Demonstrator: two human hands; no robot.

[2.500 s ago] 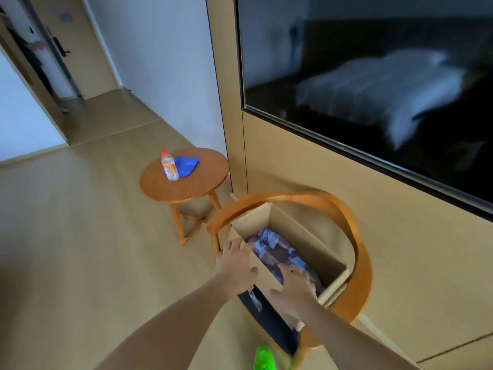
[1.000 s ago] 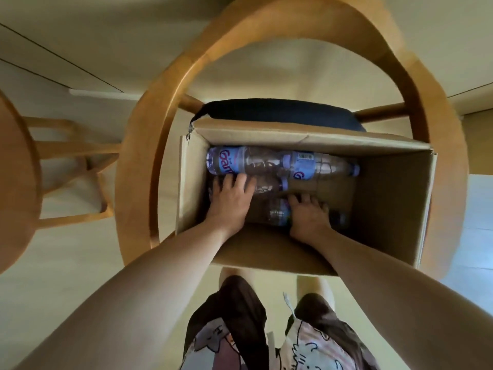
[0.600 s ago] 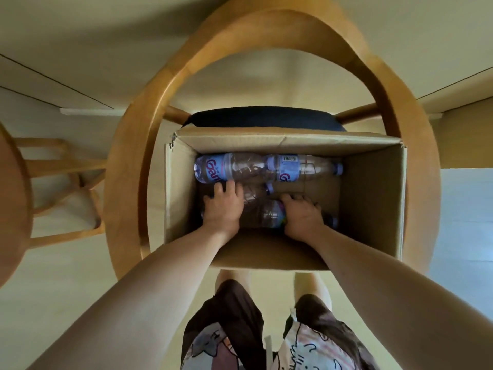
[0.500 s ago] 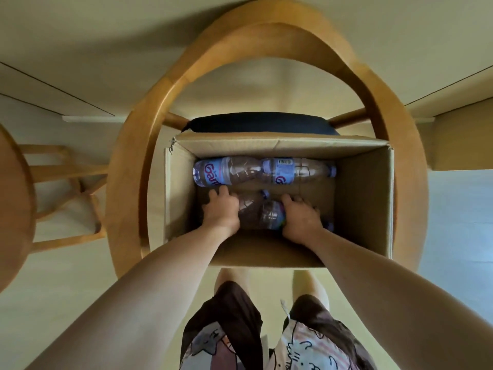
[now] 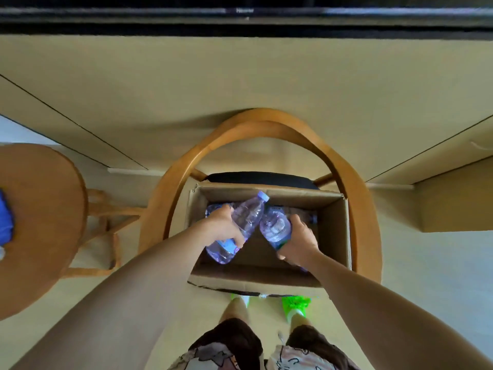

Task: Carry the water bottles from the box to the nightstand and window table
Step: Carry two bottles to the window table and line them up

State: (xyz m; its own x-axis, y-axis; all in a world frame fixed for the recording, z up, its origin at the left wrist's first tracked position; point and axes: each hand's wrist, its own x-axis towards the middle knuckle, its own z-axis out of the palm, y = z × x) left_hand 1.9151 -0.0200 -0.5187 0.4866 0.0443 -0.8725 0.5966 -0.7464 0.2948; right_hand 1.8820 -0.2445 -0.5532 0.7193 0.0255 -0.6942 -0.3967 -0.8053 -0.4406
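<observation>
An open cardboard box (image 5: pixel 334 236) sits on a wooden chair with a curved back (image 5: pixel 269 124). My left hand (image 5: pixel 222 225) grips a clear water bottle (image 5: pixel 246 217) lifted above the box, its blue cap pointing up and away. In my right hand (image 5: pixel 300 243) is a second clear bottle (image 5: pixel 274 227), gripped and raised beside the first. More bottles (image 5: pixel 309 217) lie on the box floor, mostly hidden behind my hands.
A round wooden side table (image 5: pixel 37 222) stands to the left with a blue cloth (image 5: pixel 5 225) at its edge. The wall panel with a dark screen (image 5: pixel 245 14) is right behind the chair. My legs and green shoes (image 5: pixel 296 303) stand at the box's front.
Both hands have closed around bottles and lifted them up out of the box. My head has risen and pulled back, so the box looks smaller.
</observation>
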